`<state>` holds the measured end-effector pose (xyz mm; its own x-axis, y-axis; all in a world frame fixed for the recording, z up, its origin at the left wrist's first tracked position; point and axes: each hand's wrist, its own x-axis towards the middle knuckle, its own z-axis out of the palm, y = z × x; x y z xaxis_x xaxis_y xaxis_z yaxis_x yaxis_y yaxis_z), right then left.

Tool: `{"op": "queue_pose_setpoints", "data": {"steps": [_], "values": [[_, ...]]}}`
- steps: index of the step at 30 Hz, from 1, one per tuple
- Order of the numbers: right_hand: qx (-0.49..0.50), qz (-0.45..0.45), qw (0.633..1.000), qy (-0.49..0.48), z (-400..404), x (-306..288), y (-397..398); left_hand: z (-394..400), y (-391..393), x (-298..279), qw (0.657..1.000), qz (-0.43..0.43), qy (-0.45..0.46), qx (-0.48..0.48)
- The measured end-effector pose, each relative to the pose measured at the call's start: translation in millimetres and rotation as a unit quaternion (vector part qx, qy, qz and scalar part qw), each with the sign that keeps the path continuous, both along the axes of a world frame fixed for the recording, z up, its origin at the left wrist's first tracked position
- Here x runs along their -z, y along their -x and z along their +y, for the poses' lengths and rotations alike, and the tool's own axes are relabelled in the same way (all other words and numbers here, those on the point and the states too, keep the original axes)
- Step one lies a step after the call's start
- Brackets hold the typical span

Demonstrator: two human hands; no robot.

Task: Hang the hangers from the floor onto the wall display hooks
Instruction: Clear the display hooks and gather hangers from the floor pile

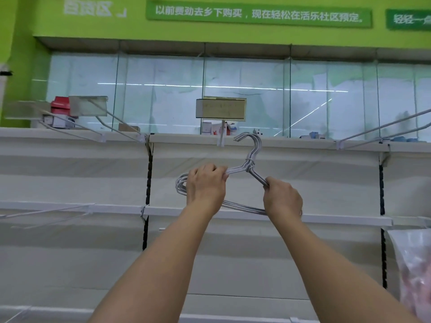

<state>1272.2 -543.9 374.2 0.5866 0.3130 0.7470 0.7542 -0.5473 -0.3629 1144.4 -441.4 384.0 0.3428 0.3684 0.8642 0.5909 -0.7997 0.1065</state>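
Your left hand (205,185) grips the left shoulder of a bundle of hangers (250,163), fingers curled over the wires. Your right hand (282,198) grips the right shoulder in the same way, so the bundle is held between both hands in front of the wall display (303,178).

The bundle is raised, tilted a little, and its hook ends reach up to the top rail (291,142), just beside the center display hook (221,132) with the price tag (221,108). I cannot tell if they touch the rail.

The wall is off-white panels with black slotted uprights; above it are glass panes and a green wall with white Chinese text. Two more display hooks (105,120) stick out at the upper left and two at the upper right.

The hangers are thin, white, coated wire, stacked close together. I count about four or five; the exact number is not clear.
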Motion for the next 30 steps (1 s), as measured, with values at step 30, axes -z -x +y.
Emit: {"op": "queue_pose_setpoints", "data": {"steps": [30], "values": [[-0.010, -0.084, 0.995, -0.047, 100, 2, -17, 96, -29, -6, 0.996, -0.021, 0.089, -0.006]]}}
